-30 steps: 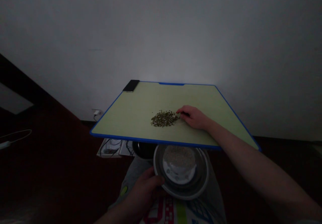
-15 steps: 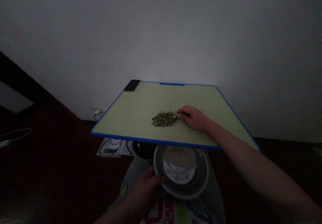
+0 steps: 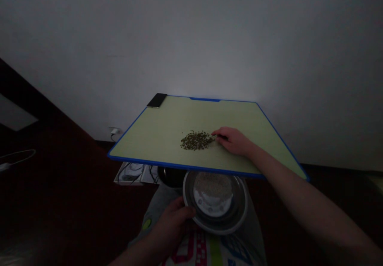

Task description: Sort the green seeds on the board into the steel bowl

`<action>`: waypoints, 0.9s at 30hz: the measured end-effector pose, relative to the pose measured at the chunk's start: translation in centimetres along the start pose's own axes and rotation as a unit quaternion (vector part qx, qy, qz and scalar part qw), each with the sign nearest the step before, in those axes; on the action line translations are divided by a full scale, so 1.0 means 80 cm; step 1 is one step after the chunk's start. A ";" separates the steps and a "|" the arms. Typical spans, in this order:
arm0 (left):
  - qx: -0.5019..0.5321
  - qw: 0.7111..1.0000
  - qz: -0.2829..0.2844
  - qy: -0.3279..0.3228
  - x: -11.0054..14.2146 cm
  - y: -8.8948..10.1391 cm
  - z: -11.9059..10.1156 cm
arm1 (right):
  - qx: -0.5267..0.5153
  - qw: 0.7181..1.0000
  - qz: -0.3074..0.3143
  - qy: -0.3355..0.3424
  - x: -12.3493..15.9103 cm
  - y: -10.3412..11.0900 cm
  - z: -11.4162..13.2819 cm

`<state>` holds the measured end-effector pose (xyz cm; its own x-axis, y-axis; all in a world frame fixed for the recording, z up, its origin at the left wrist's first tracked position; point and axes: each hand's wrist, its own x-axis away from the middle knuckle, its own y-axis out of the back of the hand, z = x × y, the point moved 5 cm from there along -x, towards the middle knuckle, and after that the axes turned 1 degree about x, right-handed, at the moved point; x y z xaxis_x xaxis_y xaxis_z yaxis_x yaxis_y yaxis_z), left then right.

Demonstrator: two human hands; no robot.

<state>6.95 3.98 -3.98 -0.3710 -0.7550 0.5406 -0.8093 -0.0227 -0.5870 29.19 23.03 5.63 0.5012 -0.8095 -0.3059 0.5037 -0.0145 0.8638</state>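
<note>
A flat pile of small greenish-brown beans or seeds (image 3: 195, 140) lies spread on the pale board-like tabletop (image 3: 167, 118) with a blue rim. At the pile's right edge is my right hand (image 3: 231, 139), fingers curled with the index finger and thumb toward the grains; whether anything is pinched there is too dim to tell. Below the table's front edge, my left hand (image 3: 179, 217) grips the left rim of a round metal bowl (image 3: 223, 229), tilted above my lap. A white item with pale grains (image 3: 213, 188) sits inside the bowl.
A black phone (image 3: 157, 100) rests on the far left corner of the tabletop. Beneath the front edge stand a dark pot (image 3: 172, 177) and a white box with cables (image 3: 129, 174). A plugged-in charger (image 3: 114, 131) is on the wall behind.
My right hand has shifted very slightly right, still beside the pile. The bowl and my left hand stay almost where they were; the camera view has moved a little.
</note>
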 end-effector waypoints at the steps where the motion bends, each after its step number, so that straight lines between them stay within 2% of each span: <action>1: 0.002 1.000 0.001 -0.001 0.000 -0.001 0.000 | 0.006 1.000 0.004 -0.005 0.001 0.001 0.000; 10: 0.001 0.999 0.035 -0.004 0.002 -0.017 -0.003 | 0.062 0.995 0.024 -0.072 0.015 0.001 0.004; 15: 0.005 0.999 0.049 -0.003 -0.002 -0.017 0.000 | 0.068 0.991 0.033 -0.110 0.021 -0.004 0.023; 20: 0.011 0.998 0.058 -0.003 -0.004 -0.014 0.004 | 0.050 0.993 0.037 -0.102 0.028 -0.010 0.044; 27: 0.011 0.998 0.058 -0.010 0.000 -0.017 0.000 | 0.026 0.990 -0.010 -0.136 0.039 -0.007 0.022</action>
<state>8.08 4.01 -3.19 -0.4518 -0.7663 0.4569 -0.7519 0.0515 -0.6572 29.25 19.48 4.87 0.2791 -0.9371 -0.2097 0.4704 -0.0569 0.8806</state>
